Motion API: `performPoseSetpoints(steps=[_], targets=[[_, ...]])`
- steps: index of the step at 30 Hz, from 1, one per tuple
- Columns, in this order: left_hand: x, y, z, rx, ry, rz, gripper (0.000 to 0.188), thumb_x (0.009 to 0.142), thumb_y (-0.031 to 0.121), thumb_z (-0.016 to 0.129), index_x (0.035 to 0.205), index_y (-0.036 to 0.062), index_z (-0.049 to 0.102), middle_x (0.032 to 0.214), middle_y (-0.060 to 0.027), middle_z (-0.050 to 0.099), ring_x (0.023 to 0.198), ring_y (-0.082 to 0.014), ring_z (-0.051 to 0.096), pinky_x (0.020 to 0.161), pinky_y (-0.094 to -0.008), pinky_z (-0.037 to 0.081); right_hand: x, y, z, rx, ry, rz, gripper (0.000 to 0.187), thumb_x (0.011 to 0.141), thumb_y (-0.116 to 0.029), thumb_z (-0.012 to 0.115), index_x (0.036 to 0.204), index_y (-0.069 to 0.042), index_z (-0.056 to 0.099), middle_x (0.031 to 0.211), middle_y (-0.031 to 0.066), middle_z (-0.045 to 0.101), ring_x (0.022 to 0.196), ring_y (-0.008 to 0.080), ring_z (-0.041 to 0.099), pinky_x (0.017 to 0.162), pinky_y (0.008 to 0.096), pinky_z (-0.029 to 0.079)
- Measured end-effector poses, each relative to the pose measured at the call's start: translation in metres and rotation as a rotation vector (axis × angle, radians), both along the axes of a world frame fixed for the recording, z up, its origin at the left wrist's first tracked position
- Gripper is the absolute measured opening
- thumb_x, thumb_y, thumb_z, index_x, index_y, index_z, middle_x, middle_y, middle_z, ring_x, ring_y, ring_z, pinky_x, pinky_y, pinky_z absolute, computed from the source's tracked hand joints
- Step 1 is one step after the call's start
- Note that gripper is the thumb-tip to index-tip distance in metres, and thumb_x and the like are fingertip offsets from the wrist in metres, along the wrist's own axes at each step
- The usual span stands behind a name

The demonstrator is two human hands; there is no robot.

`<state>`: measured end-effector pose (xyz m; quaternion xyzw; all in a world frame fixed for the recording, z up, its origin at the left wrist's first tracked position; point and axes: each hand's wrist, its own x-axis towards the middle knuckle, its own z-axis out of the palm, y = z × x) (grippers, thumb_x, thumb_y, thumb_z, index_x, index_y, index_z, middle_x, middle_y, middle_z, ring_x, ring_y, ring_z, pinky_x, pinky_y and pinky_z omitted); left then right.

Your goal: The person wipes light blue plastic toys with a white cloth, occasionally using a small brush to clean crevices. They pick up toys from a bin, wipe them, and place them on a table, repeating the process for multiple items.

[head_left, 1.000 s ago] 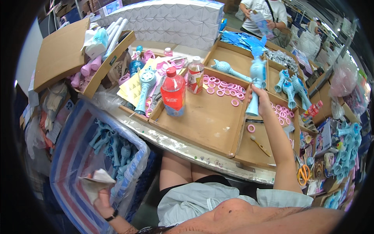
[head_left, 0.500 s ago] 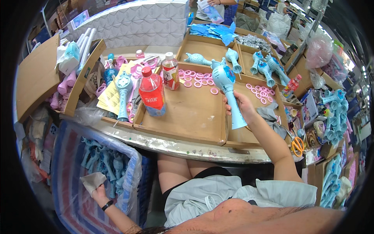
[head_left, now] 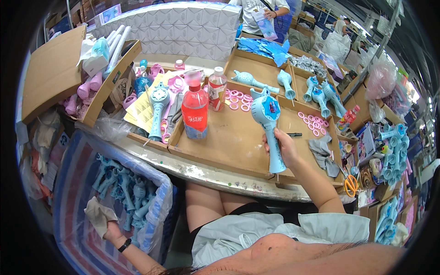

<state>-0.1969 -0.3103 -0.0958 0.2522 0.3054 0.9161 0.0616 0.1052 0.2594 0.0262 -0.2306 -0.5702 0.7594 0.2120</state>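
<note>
My right hand [head_left: 285,147] is closed around the flared handle of a light-blue toy wand [head_left: 266,112]. The wand stands upright over the cardboard tray, its round head on top with a dark picture in the middle. At the lower left, my left hand [head_left: 112,232] pinches a grey-beige cloth [head_left: 99,217] over a plastic-lined bin [head_left: 158,206]. Several blue toy wands [head_left: 130,188] lie heaped in that bin. Another blue wand [head_left: 159,112] lies on yellow papers to the left of the tray. Behind my right hand a black pen [head_left: 294,134] shows.
Red-labelled bottles [head_left: 195,112] stand at the left of the tray [head_left: 220,149]. Pink rings [head_left: 313,123] lie in the trays, and blue wand parts [head_left: 250,79] behind them. Orange-handled scissors [head_left: 351,185] are by the right table edge. A person [head_left: 261,16] stands beyond the white boxes.
The view has shifted, so the table sits further right. My right hand has lowered the wand toward me and turned its head. The cloth in my left hand hangs differently.
</note>
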Motion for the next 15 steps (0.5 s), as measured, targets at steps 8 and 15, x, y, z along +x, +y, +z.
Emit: performPoseSetpoints(steps=[8,15], targets=[[-0.010,0.003,-0.007,-0.287,-0.220,0.440,0.032,0.099,0.022,0.043,0.128,0.0096,0.047,0.130,-0.0089,0.049,0.117,-0.0234,0.048,0.098,-0.0362,0.042,0.007,0.003,-0.007,-0.010,-0.076,-0.024,0.041,0.099,-0.039,0.037,0.098,-0.002,0.053,0.076,0.0076,0.059,0.066,0.0140,0.057,0.060,0.0278,0.050],[-0.016,0.007,-0.012,-0.243,-0.354,0.419,0.028,0.098,0.026,0.046,0.121,0.0108,0.050,0.119,-0.0060,0.051,0.109,-0.0216,0.050,0.094,-0.0357,0.043,0.016,0.022,-0.018,-0.120,-0.061,-0.029,0.036,0.099,-0.038,0.042,0.103,-0.004,0.053,0.082,0.0063,0.061,0.067,0.0130,0.060,0.059,0.0273,0.053]])
